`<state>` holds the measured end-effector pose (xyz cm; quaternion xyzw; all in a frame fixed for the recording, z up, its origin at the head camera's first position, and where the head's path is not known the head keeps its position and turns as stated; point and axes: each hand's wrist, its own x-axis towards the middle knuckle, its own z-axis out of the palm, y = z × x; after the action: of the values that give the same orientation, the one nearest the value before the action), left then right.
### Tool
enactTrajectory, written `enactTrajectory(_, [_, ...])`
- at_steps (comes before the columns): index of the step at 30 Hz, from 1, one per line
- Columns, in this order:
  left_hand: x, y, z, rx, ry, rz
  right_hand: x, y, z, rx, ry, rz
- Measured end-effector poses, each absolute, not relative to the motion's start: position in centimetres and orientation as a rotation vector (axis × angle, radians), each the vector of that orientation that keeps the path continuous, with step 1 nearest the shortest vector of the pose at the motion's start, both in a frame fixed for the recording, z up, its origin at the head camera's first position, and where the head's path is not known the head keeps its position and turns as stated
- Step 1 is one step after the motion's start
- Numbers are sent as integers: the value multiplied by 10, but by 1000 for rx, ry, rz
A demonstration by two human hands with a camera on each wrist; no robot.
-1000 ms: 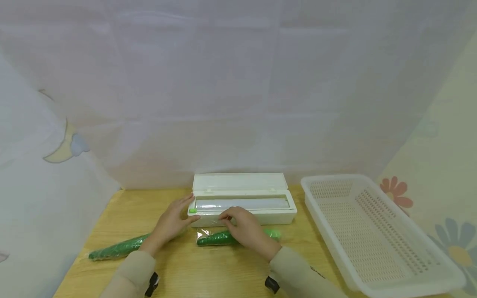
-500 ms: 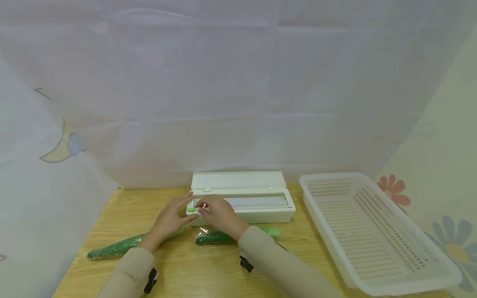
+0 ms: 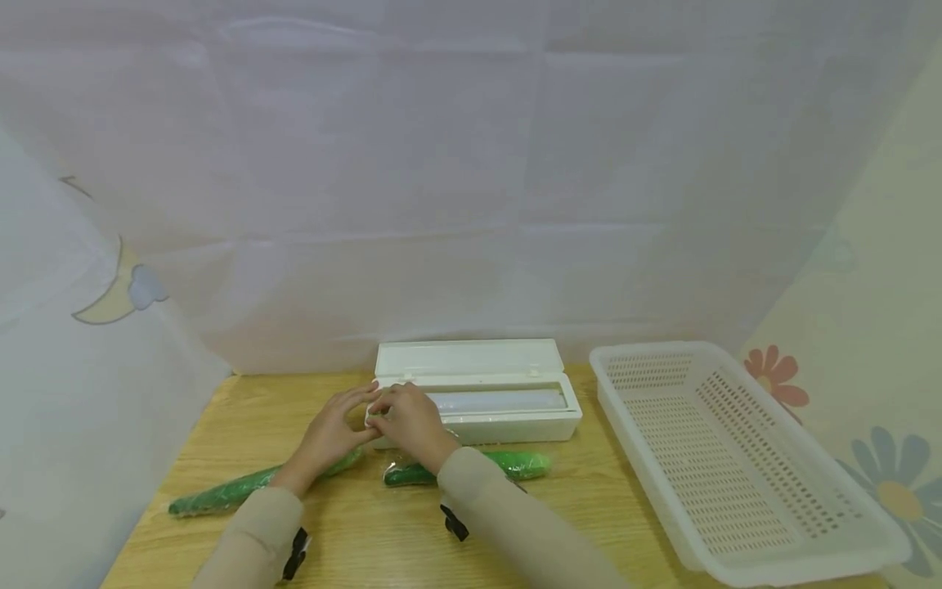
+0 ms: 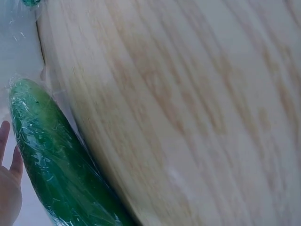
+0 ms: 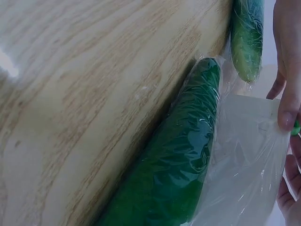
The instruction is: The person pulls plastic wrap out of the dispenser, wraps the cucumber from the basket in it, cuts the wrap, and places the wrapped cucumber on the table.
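A white cling film box (image 3: pixel 508 428) stands with its lid (image 3: pixel 471 357) raised, a film roll (image 3: pixel 508 400) inside. My left hand (image 3: pixel 329 431) braces its left end with fingers spread, thumb pressed on the front. My right hand (image 3: pixel 412 421) has its fingertips together at that end, on the green slide cutter (image 5: pixel 296 128), which the head view hides. Clear film (image 5: pixel 249 165) drapes down the box front in the right wrist view. Two film-wrapped cucumbers lie in front: the left cucumber (image 3: pixel 228 491) partly behind my left hand, the right cucumber (image 3: pixel 524 465) partly under my right forearm.
A white perforated plastic basket (image 3: pixel 662 483) stands on the right of the wooden table (image 3: pixel 383 540). A pale sheet (image 3: pixel 441 204) hangs close behind the table. Printed side sheets hang at left and right.
My right hand has moved left from the front middle of the box to the cutter at its left end. My left hand keeps its place.
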<state>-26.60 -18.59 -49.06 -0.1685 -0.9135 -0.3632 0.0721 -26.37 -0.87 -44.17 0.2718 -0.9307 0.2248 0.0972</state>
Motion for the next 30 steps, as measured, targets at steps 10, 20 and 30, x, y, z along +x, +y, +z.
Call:
enactTrajectory(10, [-264,-186,-498,-553,-2687,-995,-261,-1,-449,831,-2729,648])
enactTrajectory(20, [-270,-182,-490,-596,-2677,-923,-265,10,-446,874,-2685,639])
enactTrajectory(30, [-270,-185,-487,-600,-2677,-910,-266,26,-442,821,-2710,614])
